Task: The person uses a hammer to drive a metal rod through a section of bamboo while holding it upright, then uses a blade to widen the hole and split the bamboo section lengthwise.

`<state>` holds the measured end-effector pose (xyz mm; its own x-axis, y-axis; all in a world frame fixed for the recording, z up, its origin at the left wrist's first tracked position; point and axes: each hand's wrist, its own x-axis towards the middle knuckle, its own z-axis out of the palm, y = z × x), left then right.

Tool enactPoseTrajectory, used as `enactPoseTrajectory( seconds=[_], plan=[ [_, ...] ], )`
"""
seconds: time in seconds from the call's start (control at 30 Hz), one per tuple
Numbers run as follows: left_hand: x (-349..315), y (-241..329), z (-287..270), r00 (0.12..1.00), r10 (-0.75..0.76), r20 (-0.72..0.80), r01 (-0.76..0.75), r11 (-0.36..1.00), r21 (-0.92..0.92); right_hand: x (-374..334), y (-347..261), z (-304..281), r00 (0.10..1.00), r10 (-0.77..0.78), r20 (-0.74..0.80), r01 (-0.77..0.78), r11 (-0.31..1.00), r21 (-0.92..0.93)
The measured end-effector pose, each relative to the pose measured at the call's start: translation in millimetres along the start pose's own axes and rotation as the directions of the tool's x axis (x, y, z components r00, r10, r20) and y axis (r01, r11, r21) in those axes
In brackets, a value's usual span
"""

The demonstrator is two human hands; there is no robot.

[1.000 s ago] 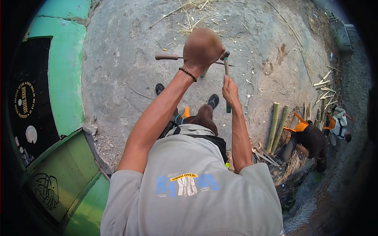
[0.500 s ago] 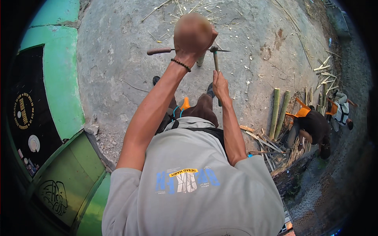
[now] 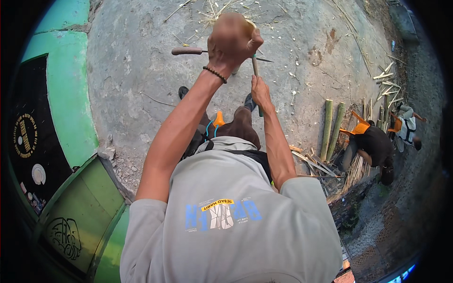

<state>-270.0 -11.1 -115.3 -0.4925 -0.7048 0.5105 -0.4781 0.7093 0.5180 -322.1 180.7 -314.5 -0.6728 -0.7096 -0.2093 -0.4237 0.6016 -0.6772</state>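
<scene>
My left hand (image 3: 231, 40) is raised toward the camera and closed on a knife. The knife's brown wooden handle (image 3: 186, 50) sticks out to the left and its thin blade (image 3: 264, 60) points right. Just below, my right hand (image 3: 259, 92) grips a thin green bamboo stick (image 3: 255, 66) that stands nearly upright. The blade crosses the stick's top end. My feet in dark shoes (image 3: 183, 91) rest on the grey concrete ground (image 3: 141, 70) beneath.
Two green bamboo poles (image 3: 330, 127) and a heap of split strips (image 3: 321, 165) lie to the right. A person in black (image 3: 375, 144) sits by an orange chair (image 3: 359, 126); another person (image 3: 406, 121) crouches beyond. A green wall (image 3: 66, 108) stands at left.
My left hand and the knife have shifted slightly up and left in the picture. The right hand with the stick has moved a little left with them.
</scene>
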Motion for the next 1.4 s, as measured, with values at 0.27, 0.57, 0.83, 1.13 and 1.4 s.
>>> enactPoseTrajectory(
  seconds=[0.27, 0.57, 0.83, 1.13, 1.4],
  plan=[
    [1.2, -0.2, -1.1, 0.999, 0.042, -0.001, -0.041, 0.998, 0.037, -25.8, -172.2, -141.4, 0.991, -0.065, -0.120, 0.127, 0.766, 0.630],
    [15.6, -8.8, 4.3, 0.999, 0.042, -0.027, -0.042, 0.999, 0.031, -20.5, -11.0, 14.4, 0.997, 0.061, -0.047, -0.057, 0.995, 0.078],
    [21.2, -33.4, -7.6, 1.000, 0.026, -0.004, -0.025, 0.992, 0.123, -28.9, -148.9, -117.5, 0.983, 0.038, -0.181, 0.083, 0.781, 0.619],
    [12.7, -23.9, 6.6, 0.998, 0.067, -0.014, -0.066, 0.996, 0.066, 13.1, -38.6, -21.4, 0.997, -0.020, -0.081, 0.034, 0.982, 0.184],
    [13.5, -19.0, -0.4, 0.999, 0.042, -0.018, -0.040, 0.994, 0.097, -32.0, -111.5, -69.1, 0.915, -0.083, -0.394, 0.308, 0.774, 0.553]
  ],
)
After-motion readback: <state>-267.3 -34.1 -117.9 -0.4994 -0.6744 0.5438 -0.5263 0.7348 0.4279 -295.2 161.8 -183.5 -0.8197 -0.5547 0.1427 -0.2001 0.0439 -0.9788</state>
